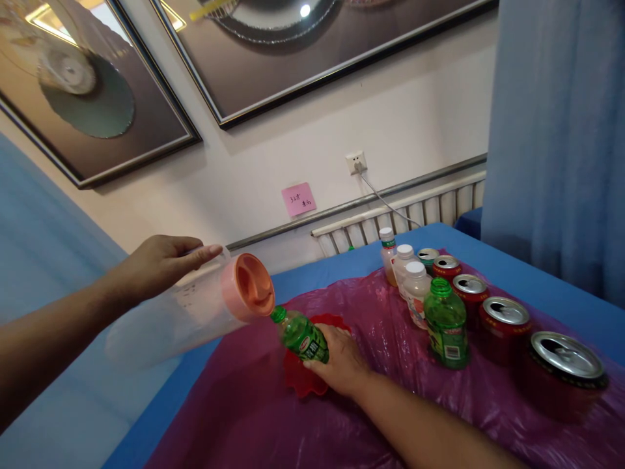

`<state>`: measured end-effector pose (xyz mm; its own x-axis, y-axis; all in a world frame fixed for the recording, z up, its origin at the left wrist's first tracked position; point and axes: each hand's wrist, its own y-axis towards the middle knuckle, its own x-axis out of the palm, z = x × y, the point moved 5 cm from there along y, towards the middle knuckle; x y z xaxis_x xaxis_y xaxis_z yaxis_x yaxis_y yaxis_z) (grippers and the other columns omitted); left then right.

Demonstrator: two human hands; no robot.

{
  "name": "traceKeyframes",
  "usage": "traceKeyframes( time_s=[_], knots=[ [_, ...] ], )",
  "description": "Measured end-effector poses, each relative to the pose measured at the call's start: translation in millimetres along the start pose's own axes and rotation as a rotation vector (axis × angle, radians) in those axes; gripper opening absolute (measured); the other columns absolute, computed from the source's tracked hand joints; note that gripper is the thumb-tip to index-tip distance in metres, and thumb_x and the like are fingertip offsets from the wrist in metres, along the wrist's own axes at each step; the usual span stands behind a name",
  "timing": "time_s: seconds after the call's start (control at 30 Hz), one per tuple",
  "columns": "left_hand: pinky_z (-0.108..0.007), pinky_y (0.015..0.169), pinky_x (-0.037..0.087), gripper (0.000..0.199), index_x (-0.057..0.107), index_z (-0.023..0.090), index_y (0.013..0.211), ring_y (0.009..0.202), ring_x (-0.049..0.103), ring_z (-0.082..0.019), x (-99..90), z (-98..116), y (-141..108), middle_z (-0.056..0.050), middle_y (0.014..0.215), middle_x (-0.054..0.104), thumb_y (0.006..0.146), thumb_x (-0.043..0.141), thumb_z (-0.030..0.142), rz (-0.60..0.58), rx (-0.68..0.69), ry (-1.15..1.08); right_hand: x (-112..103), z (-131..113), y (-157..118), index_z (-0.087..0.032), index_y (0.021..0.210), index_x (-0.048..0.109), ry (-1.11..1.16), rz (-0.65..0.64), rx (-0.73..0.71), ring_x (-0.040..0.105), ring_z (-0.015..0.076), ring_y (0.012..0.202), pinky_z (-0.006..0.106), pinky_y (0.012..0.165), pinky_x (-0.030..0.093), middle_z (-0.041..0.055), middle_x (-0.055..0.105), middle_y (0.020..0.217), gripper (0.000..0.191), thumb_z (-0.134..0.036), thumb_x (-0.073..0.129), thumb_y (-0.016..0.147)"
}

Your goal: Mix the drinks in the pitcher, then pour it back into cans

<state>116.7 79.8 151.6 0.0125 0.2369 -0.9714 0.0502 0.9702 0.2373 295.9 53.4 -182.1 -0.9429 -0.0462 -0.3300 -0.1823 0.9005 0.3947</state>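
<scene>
My left hand is closed around the handle of a clear plastic pitcher with an orange lid. The pitcher is tipped far over, its lid end toward the right. My right hand grips a small green plastic bottle, tilted to the left. The bottle's mouth is right by the lower edge of the pitcher's lid; whether they touch I cannot tell. Under the bottle lies a red wavy-edged dish, partly hidden by my hand. I cannot make out any stream of liquid between pitcher and bottle.
A second green bottle stands to the right, beside several white-capped bottles and a row of opened cans. Purple plastic sheeting covers part of the blue table. Behind are a radiator and a plugged-in socket.
</scene>
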Motion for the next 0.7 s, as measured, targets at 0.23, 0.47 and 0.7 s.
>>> traceKeyframes(
  time_s=[0.23, 0.47, 0.7],
  knots=[
    [-0.028, 0.057, 0.035, 0.065, 0.056, 0.022, 0.064, 0.060, 0.042, -0.014, -0.6, -1.7, 0.9, 0.003, 0.060, 0.042, 0.078, 0.049, 0.085, -0.014, -0.010, -0.010, 0.0, 0.6, 0.2, -0.027, 0.125, 0.067, -0.003, -0.001, 0.001, 0.068, 0.0275, 0.117, 0.041, 0.102, 0.048, 0.0062, 0.074, 0.125, 0.052, -0.030, 0.085, 0.076],
    [-0.028, 0.056, 0.034, 0.066, 0.055, 0.022, 0.062, 0.059, 0.041, -0.014, 0.6, -3.6, 3.3, 0.003, 0.058, 0.041, 0.078, 0.047, 0.086, -0.039, -0.009, 0.016, -0.2, 0.1, -0.3, -0.027, 0.126, 0.066, -0.010, 0.002, -0.008, 0.068, 0.0271, 0.117, 0.041, 0.103, 0.048, 0.0058, 0.074, 0.126, 0.053, -0.030, 0.085, 0.077],
    [-0.027, 0.055, 0.035, 0.066, 0.056, 0.022, 0.063, 0.059, 0.042, -0.015, -0.2, -4.5, 2.0, 0.003, 0.059, 0.043, 0.077, 0.048, 0.086, -0.030, -0.019, 0.007, -0.7, 0.0, 0.1, -0.028, 0.125, 0.066, -0.031, 0.002, -0.005, 0.068, 0.0262, 0.117, 0.040, 0.101, 0.050, 0.0046, 0.074, 0.125, 0.052, -0.030, 0.085, 0.077]
  ],
)
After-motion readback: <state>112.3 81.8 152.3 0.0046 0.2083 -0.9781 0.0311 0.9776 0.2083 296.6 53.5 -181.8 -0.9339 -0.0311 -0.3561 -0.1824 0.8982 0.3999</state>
